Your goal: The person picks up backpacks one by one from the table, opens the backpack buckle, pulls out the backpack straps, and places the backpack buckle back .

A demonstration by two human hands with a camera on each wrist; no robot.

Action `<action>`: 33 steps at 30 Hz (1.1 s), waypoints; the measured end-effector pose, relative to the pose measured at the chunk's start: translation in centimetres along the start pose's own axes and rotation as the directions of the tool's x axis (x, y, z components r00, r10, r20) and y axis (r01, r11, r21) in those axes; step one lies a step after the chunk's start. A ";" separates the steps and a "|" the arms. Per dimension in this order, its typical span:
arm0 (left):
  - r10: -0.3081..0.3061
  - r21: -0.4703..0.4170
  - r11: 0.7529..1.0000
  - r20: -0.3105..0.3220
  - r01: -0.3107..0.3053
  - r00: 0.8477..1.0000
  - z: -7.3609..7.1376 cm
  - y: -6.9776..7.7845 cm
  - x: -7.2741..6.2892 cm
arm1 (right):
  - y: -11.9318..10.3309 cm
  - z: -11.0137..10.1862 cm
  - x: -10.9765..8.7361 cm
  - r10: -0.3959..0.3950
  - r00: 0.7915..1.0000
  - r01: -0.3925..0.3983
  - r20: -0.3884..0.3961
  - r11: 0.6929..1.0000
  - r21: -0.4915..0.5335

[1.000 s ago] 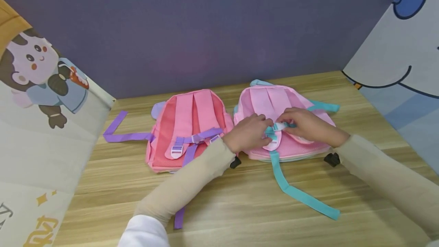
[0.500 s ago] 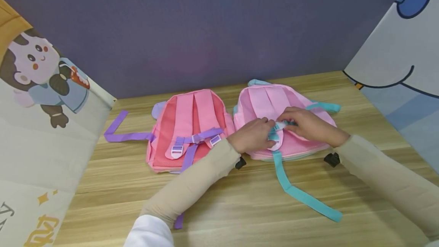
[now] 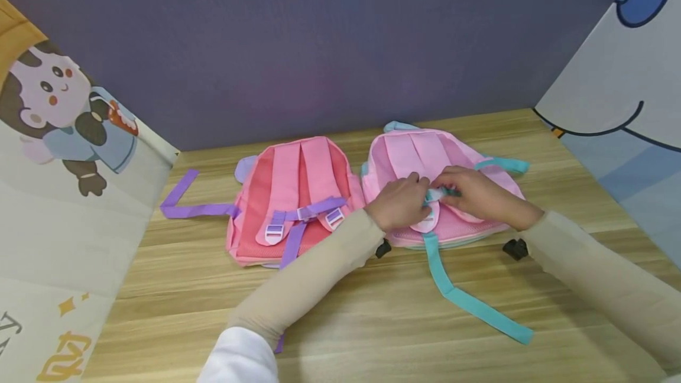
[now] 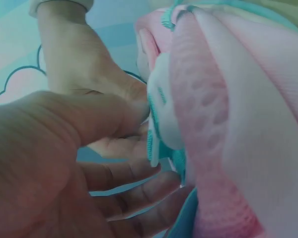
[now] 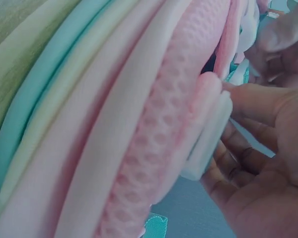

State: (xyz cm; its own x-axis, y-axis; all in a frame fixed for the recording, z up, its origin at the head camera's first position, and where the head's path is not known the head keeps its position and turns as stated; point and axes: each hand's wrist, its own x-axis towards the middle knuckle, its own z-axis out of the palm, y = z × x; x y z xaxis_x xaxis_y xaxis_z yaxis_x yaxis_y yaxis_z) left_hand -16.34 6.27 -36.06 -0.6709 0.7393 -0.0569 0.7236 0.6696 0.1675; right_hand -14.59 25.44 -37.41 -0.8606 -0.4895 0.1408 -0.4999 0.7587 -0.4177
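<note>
Wood-grain tbl (image 3: 383,318) bears the pale pink bkpk (image 3: 417,155), straps up, R of centre, just beside the coral bkpk (image 3: 300,179). L hand (image 3: 400,203) & R hand (image 3: 476,194) are close tog. over its lower straps, above a long teal strap (image 3: 459,295) trailing twd the person; R pinches the sm. white buckle (image 3: 434,195), L fingers at its other end, can't tell if gripping.

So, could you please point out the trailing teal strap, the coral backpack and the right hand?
Trailing teal strap (image 3: 451,295): head view, at its bend.
Coral backpack (image 3: 303,191): head view, red middle of its back.
Right hand (image 3: 479,195): head view, back of hand.
</note>
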 end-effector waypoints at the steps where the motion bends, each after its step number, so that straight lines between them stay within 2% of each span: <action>1: -0.003 0.011 1.000 -0.012 0.003 1.000 0.1 0.1 0.2 | 0.0 0.0 0.0 0.013 1.000 -0.013 -0.004 1.000 -0.002; 5: -0.014 0.021 1.000 -0.041 0.015 0.999 0.3 0.2 0.9 | -0.2 -0.1 -0.1 0.061 0.998 -0.062 -0.024 0.998 -0.012; 10: -0.025 -0.017 1.000 -0.053 0.024 0.998 0.6 -0.1 1.4 | -0.1 -0.3 -0.2 0.084 0.995 -0.085 -0.047 0.996 -0.026; 21: 0.019 -0.055 0.998 -0.137 -0.027 0.990 0.6 -0.4 1.7 | 0.1 -1.0 0.0 0.022 0.996 -0.024 -0.081 1.000 -0.017; 33: 0.017 -0.080 0.996 -0.127 -0.027 0.992 1.0 -0.5 1.7 | -0.1 -1.0 0.3 0.006 0.997 -0.007 -0.080 1.000 -0.015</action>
State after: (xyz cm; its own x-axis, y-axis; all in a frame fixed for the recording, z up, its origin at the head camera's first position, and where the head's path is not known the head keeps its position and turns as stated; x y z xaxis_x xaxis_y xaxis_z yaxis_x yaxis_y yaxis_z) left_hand -17.65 7.26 -37.26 -0.6736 0.7357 0.0711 0.7264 0.6412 0.2475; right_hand -14.88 25.71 -36.43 -0.8684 -0.4491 0.2101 -0.4954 0.7686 -0.4048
